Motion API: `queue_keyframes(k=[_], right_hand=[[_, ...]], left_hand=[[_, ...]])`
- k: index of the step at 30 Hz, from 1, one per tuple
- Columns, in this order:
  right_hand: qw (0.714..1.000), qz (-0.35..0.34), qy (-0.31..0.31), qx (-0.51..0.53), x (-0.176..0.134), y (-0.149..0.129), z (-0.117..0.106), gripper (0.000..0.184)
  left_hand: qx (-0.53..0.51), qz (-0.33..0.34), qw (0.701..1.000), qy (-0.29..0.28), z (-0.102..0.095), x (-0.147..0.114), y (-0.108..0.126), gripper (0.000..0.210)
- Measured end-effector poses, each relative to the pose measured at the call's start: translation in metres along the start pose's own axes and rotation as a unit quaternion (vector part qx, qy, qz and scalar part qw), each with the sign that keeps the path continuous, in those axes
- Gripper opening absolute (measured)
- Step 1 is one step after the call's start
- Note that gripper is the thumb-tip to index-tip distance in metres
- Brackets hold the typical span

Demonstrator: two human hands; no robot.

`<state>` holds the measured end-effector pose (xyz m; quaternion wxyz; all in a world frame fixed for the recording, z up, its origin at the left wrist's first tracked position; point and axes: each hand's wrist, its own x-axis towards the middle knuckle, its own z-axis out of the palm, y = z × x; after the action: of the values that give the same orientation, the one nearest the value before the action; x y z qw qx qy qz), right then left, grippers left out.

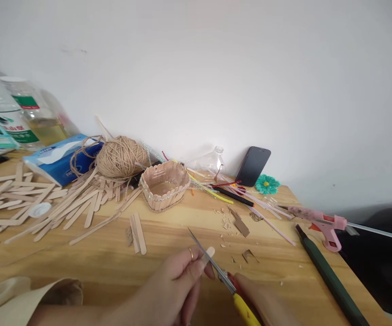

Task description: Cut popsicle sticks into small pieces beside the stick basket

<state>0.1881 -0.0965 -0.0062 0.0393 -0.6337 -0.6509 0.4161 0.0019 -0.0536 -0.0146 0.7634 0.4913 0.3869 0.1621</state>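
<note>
The person's left hand (pixel 184 278) is holding a small wooden stick (pixel 210 251) pinched between thumb and fingers, with the rounded tip showing beyond the grip. The right hand (pixel 258 294) is closed around the yellow handle of the scissors (pixel 229 284), though a part of these fingers is blurred. The stick is in front of the person, above the near side of the wooden table (pixel 104 267), and the blades lie across it, just below the rounded tip. Whether the wood is already between both blades, one cannot tell from this view. For a good cut, it seems wise to pinch the stick firmly, so that it does not turn, and to keep the left fingertips well back from the blades, because they are quite near. The thin wood may split along its grain; so a slow, even squeeze, with the stick deep toward the pivot, should be safer than a quick snip at the points. Two loose sticks (pixel 137 233), lying near the small stick basket (pixel 165 199), could serve for comparing the length. The cut piece may jump, so it is better to direct it toward the small scraps (pixel 227 222) on the table.
</note>
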Motion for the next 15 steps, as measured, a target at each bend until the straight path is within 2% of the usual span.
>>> queue_keyframes(k=[9, 15], right_hand=[[1.0, 0.019, 0.004, -0.01, 0.003, 0.014, 0.008, 0.018], [1.0, 0.011, 0.013, 0.024, -0.007, 0.003, 0.003, 0.018]], left_hand=[[-0.006, 0.004, 1.0, -0.005, 0.001, 0.0, -0.005, 0.035], [0.011, -0.016, 1.0, -0.003, 0.001, 0.001, -0.001, 0.024]])
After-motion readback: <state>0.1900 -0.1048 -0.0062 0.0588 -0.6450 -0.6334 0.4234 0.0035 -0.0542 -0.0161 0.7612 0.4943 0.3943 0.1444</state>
